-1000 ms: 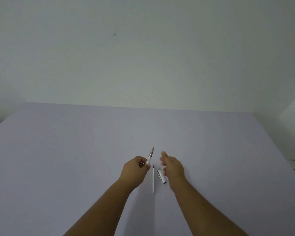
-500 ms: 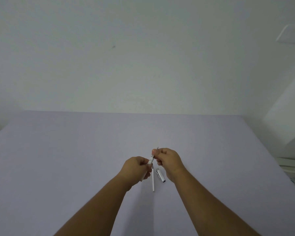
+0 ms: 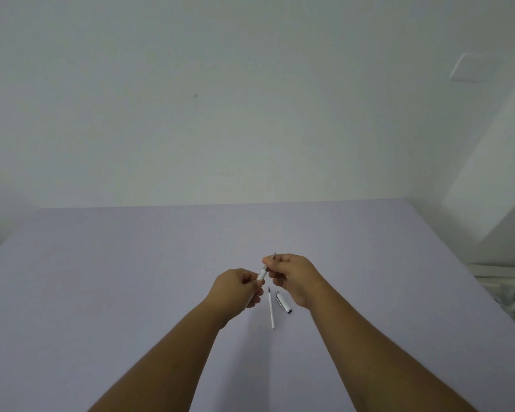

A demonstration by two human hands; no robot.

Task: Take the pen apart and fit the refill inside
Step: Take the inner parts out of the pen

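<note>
A white pen (image 3: 262, 274) is held above the pale lilac table (image 3: 131, 263), slanting up to the right. My left hand (image 3: 237, 288) grips its white barrel. My right hand (image 3: 292, 275) pinches the silver tip section, whose point pokes out above my fingers. Below my hands, a thin white refill (image 3: 271, 307) with a dark tip lies on the table. The pen's cap (image 3: 283, 302), white with a silver end and a clip, rests just to the refill's right.
A plain white wall rises behind the table's far edge. A white cabinet (image 3: 494, 179) stands at the right, with a white rack-like object (image 3: 503, 283) beside the table's right edge.
My right hand, empty and apart from the pen a second ago, has closed on the pen's tip section. The view has tilted upward. Refill and cap have stayed put.
</note>
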